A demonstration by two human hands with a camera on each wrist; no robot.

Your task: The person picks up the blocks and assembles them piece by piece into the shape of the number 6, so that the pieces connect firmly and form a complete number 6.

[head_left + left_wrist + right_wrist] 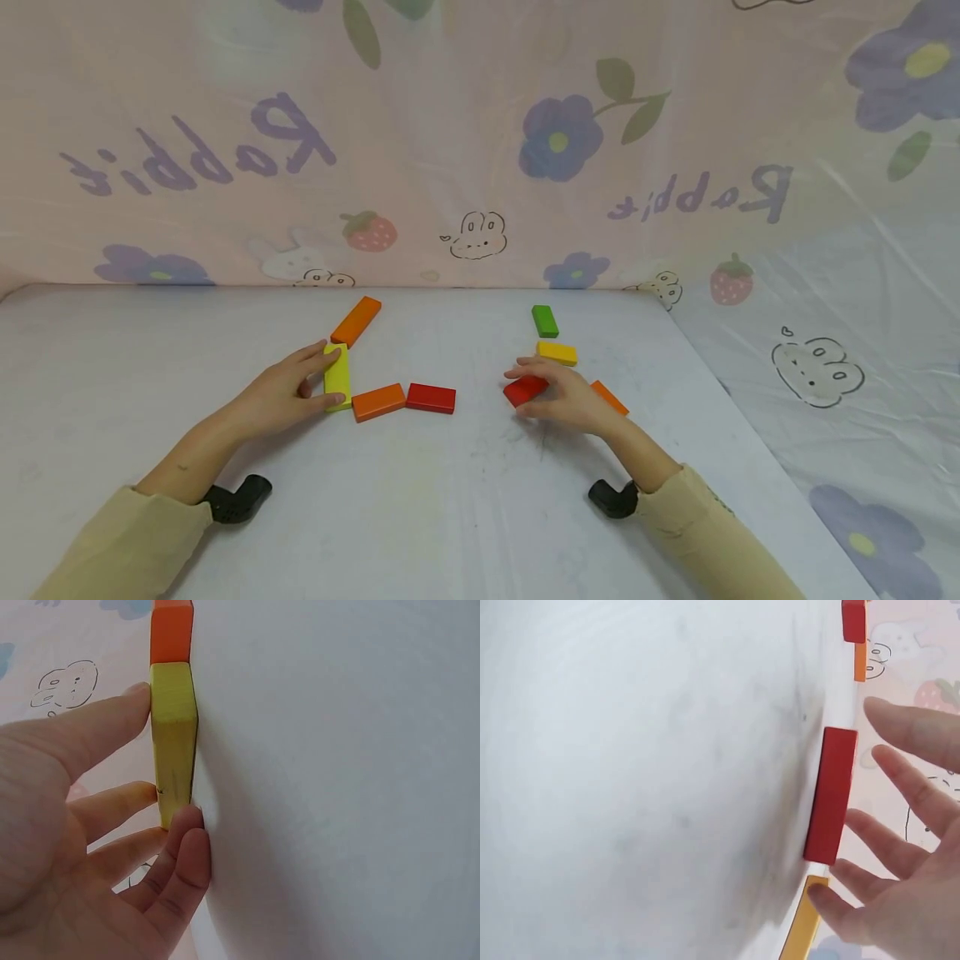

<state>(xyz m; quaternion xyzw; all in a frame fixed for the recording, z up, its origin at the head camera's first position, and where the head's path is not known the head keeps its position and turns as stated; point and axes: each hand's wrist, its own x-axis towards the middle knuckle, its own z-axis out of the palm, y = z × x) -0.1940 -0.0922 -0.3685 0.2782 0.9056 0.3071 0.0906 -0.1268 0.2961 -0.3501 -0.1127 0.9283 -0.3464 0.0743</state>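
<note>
Lemon block (339,375) sat between the left hand's (288,387) thumb and fingers.
They pinched it near both ends, probably keeping it lined up with far orange (357,321), at its far end, and near orange (378,402), by its near right corner. Left red (431,398) lay past near orange, which blocked the lemon block's way rightward. Well right of the lemon block, the right hand's (566,400) fingers stood apart around right red (525,390), seemingly framing it without a firm hold; contact was unclear. Gold (557,352), green (545,322) and partly hidden right orange (611,398) lay still farther right.
</note>
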